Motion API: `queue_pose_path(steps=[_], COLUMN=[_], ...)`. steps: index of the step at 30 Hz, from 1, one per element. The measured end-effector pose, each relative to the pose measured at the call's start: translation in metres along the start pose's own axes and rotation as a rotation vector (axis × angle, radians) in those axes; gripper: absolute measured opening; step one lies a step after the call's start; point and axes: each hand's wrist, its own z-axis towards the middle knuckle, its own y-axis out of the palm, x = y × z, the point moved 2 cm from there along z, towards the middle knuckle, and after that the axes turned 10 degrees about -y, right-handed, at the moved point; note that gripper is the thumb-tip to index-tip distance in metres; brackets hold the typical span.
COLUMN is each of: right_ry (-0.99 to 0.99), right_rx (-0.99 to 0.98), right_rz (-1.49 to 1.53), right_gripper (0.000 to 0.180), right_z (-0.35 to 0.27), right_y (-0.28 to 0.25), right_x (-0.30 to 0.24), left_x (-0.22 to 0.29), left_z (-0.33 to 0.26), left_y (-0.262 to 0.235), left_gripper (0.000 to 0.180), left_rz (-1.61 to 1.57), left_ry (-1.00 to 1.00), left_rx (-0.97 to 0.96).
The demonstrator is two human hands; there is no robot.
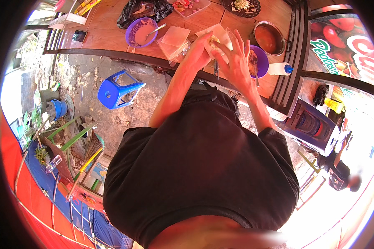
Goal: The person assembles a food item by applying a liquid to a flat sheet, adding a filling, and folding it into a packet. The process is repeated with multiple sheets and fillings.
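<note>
Over the table's near edge, both hands meet at a thin, pale wrapper sheet with a bit of yellowish filling on it. My left hand is closed on the sheet's left side. My right hand has it between the thumb and long, stretched fingers. A stack of square wrapper sheets lies left of my hands, partly on clear plastic. Close to my right hand stands a purple bowl of reddish filling with a spoon. Another purple bowl, at the left, contains pale pinkish batter and a spoon.
A metal pot of reddish liquid and a white bottle with a blue cap stand right. Farther back are a black plastic bag, a clear container and a black woven plate. Below left stands a blue stool.
</note>
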Motion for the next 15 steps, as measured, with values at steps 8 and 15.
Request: queue_pose_path(steps=[8, 15], right_ry=[0.187, 0.747], right_rx=[0.218, 0.291], right_rz=[0.397, 1.518], right_gripper=[0.04, 0.083], right_z=[0.01, 0.012], right_y=[0.008, 0.059], right_x=[0.03, 0.037], left_x=[0.0, -0.003], left_z=[0.0, -0.006], left_y=[-0.008, -0.013], left_gripper=[0.047, 0.053], left_rz=[-0.172, 0.006], left_ry=[-0.011, -0.057], left_rx=[-0.114, 0.163])
